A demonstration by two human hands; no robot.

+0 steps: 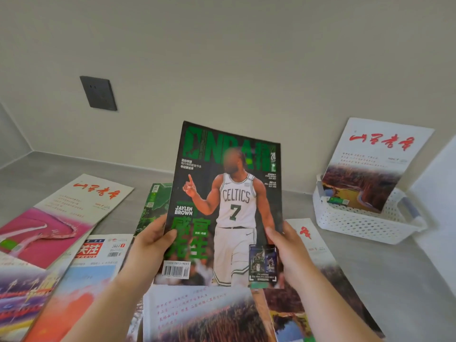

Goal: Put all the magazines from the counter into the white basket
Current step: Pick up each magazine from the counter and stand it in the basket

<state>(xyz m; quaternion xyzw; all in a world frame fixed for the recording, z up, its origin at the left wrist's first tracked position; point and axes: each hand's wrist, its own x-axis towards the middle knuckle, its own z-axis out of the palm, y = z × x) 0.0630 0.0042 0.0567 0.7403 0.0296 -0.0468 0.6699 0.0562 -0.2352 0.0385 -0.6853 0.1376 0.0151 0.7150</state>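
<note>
Two hands raised | left hand [150,240] thumb clamps basketball magazine [229,193] left edge | right hand [287,245] thumb clamps right edge

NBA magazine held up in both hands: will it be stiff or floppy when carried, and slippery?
Probably bendy yet self-supporting: the NBA magazine stands upright though the left hand and right hand grip only its lower sides. Likely light: it looks thin. The cover looks glossy, so it may slip.
</note>
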